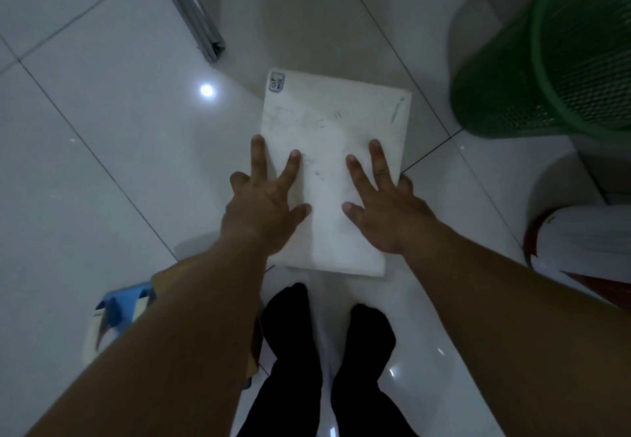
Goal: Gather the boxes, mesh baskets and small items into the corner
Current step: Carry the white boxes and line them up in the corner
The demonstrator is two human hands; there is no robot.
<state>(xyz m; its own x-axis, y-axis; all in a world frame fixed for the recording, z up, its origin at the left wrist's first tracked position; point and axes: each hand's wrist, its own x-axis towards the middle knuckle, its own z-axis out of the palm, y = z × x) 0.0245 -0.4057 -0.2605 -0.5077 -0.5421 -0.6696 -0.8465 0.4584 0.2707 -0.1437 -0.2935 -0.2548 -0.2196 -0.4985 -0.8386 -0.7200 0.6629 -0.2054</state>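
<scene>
A flat white box (333,122) with a small label at its far left corner lies on the tiled floor in front of my feet. My left hand (264,204) rests on its left edge with fingers spread and straight. My right hand (382,207) lies flat on the right side of the lid, fingers spread too. A green mesh basket (546,60) stands at the upper right, apart from the box.
A grey metal bar (191,9) lies on the floor at the upper left. A white and red container (580,242) sits at the right edge. A blue and white object (116,313) is partly hidden under my left forearm. My dark-clad legs (327,351) stand just behind the box.
</scene>
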